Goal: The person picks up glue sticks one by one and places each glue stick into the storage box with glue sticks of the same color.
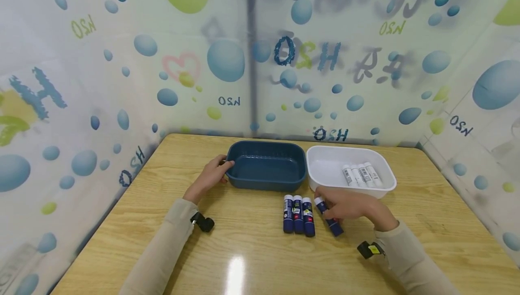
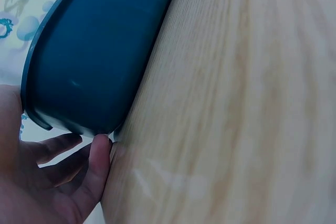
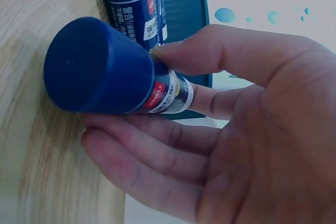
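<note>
My left hand (image 1: 210,174) holds the left end of a dark blue plastic basin (image 1: 266,184). Its thumb lies over the rim, and in the left wrist view the other fingers (image 2: 94,161) bend against the outer wall, low near the tabletop. In my right hand (image 1: 345,203) is a blue glue stick (image 1: 334,226) with a white end, pinched between thumb and fingers. The right wrist view shows this glue stick (image 3: 100,69) with its blue end toward the camera and a red label mark. Three similar glue sticks (image 1: 298,216) lie side by side left of that hand.
A white basin (image 1: 333,153) stands against the blue one's right side, with several white tubes (image 1: 362,175) lying in it. Both basins sit toward the back of the wooden table (image 1: 252,223). Behind it hangs a patterned curtain (image 1: 252,105), with more at both sides.
</note>
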The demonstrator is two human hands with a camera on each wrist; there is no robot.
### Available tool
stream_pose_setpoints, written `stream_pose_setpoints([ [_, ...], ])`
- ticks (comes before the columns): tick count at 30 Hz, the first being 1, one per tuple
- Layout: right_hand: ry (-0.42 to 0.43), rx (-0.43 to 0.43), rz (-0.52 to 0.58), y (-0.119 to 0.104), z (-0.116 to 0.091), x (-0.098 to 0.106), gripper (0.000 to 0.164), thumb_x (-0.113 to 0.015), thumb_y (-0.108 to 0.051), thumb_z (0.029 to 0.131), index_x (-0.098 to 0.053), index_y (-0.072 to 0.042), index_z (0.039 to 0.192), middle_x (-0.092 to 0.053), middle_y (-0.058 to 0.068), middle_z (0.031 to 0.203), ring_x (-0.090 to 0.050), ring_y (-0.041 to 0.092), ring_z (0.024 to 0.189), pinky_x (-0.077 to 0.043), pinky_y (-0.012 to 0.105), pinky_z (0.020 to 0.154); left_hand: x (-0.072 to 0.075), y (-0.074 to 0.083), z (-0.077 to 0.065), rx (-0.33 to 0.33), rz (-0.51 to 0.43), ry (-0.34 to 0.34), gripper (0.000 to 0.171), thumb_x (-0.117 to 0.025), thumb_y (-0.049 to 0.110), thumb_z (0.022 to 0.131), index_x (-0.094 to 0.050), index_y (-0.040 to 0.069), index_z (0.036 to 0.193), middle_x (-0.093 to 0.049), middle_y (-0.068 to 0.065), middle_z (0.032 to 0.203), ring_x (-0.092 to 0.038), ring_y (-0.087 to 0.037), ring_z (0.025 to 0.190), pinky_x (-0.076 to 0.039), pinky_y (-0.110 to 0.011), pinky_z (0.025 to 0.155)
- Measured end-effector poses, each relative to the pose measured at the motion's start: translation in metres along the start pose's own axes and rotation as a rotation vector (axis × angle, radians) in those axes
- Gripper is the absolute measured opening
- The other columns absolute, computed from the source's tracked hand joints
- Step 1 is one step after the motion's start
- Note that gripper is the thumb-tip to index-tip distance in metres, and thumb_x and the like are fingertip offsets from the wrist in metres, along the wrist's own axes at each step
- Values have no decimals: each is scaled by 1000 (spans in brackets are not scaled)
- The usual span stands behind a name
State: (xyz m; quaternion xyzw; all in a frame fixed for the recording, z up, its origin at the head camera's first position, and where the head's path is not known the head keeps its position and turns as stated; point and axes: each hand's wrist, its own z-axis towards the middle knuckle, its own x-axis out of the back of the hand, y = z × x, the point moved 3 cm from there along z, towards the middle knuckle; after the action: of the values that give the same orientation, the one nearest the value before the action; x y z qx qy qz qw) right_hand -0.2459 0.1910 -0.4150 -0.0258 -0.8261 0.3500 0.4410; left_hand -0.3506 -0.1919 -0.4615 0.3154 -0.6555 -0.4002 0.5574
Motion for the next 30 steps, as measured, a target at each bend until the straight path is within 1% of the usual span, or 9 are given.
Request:
stream_pose_setpoints([
  [6,-1,-6,4,2,0,7,40,-68,-15,97,-50,-11,133,-63,2,86,-62,19,73,-51,30,64,1,0,1,2,1,-6,56,-49,41,108,-44,7,153,-54,-24,147,-64,-23,86,-60,-32,75],
  [9,3,14,9,3,0,10,39,-66,-15,98,-50,-10,133,-62,3,83,-62,19,72,-53,31,65,1,0,1,-1,3,-6,56,-49,39,108,-44,5,153,-54,-25,147,-65,-23,85,-61,-32,75],
  [14,9,45,46,4,-3,13,41,-65,-15,98,-47,-7,134,-62,5,85,-64,20,73,-59,35,67,1,-1,1,-2,-5,-13,57,-50,39,108,-44,4,153,-54,-26,147,-65,-23,85,-61,-33,75],
  [16,15,58,52,4,-5,15,42,-64,-15,98,-46,-6,135,-62,6,85,-64,20,73,-60,35,67,1,-1,0,-5,-5,-15,57,-50,39,108,-43,4,153,-53,-26,148,-65,-24,88,-61,-34,76],
  [24,59,108,66,3,-10,23,43,-62,-17,101,-42,-5,137,-65,7,89,-68,21,71,-59,36,68,1,-2,0,8,5,-6,57,-50,40,108,-44,6,153,-54,-25,148,-66,-27,101,-61,-32,75],
  [27,77,125,62,2,-12,26,42,-61,-18,102,-42,-5,137,-66,7,89,-68,21,71,-59,36,69,1,-2,1,4,4,-8,57,-50,40,108,-44,5,153,-54,-25,148,-66,-28,103,-61,-32,75],
  [30,101,143,60,0,-12,28,41,-61,-17,102,-42,-4,136,-66,6,88,-68,22,71,-59,35,69,1,-3,2,0,-1,-7,57,-51,40,108,-44,5,153,-54,-26,148,-66,-27,101,-62,-34,76],
])
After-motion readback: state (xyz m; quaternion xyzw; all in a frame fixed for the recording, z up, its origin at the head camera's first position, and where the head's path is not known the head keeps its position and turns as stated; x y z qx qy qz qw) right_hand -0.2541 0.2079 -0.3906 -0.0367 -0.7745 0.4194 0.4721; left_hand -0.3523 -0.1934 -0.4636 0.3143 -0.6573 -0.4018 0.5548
